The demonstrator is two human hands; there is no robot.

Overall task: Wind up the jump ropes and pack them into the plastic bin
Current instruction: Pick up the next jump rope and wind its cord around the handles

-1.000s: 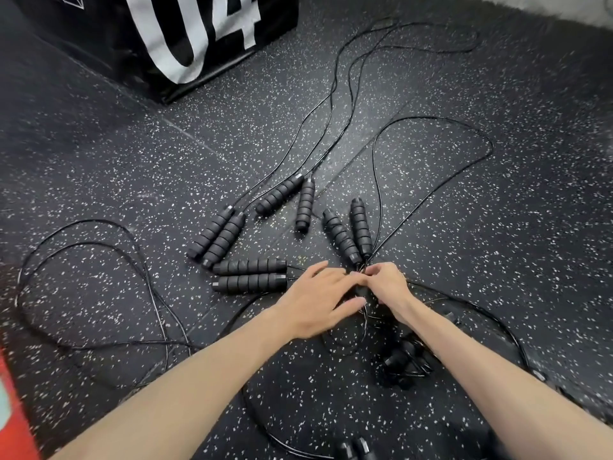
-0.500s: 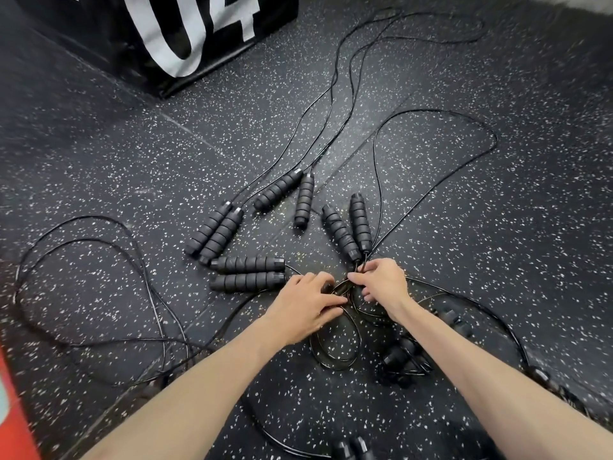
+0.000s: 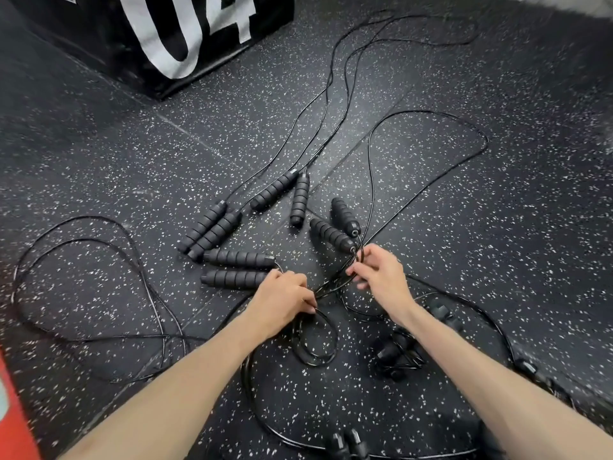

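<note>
From the head camera we look down on a dark speckled floor (image 3: 497, 260) strewn with jump ropes. Our left hand (image 3: 282, 302) has its fingers curled round a black cord (image 3: 326, 287), with small loops (image 3: 315, 340) of it hanging just below the hand. Our right hand (image 3: 381, 275) pinches the same cord close to the ends of two foam handles (image 3: 335, 232) that lie side by side. The cord runs taut between the two hands. Three more pairs of handles lie on the floor to the left: one pair (image 3: 237, 268) flat and parallel by the left hand, one (image 3: 210, 230) angled beyond it, one (image 3: 287, 195) farther back. Their cords trail away in long curves. A black box (image 3: 99, 34) marked "04" stands at the upper left. We cannot see any plastic bin.
</note>
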